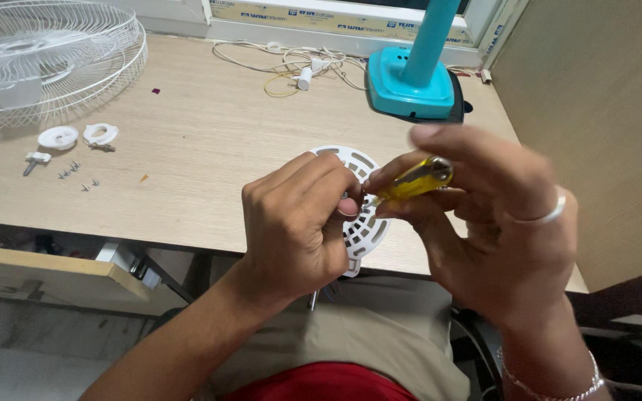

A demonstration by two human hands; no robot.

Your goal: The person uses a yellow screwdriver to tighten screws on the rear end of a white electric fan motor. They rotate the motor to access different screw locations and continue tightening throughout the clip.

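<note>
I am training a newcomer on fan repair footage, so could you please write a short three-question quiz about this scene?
1. True or false: the right hand holds a yellow-handled screwdriver.
2. What does the left hand grip? A) the round white slotted plate B) the white wire fan guard C) the teal fan base
3. Which small loose parts lie on the wooden table, near its left front edge, below the two white round caps?

Key:
1. True
2. A
3. Small metal screws
</note>
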